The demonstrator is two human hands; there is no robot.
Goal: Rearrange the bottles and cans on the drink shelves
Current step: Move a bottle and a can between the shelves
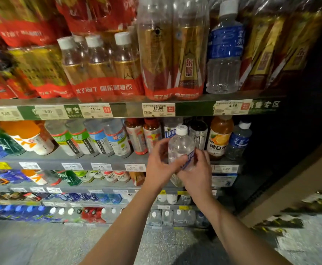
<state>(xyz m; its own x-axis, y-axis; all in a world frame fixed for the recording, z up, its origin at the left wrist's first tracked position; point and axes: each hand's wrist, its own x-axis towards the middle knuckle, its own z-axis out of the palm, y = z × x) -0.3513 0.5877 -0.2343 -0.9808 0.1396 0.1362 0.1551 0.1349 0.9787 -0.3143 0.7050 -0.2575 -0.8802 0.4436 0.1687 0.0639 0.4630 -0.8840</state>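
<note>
Before the second shelf I hold a clear white-capped water bottle between both hands, left hand and right hand curled round it; pushing it in carelessly could topple the orange vitamin drink.

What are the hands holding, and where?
Both hands, left hand and right hand, grip the clear white-capped plastic bottle around its lower body.

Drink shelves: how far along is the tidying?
Done: the top shelf bottles stand in rows. In hand: both hands, left and right, hold a clear bottle by the second shelf. Left: seating it; lower rows look jumbled.
</note>
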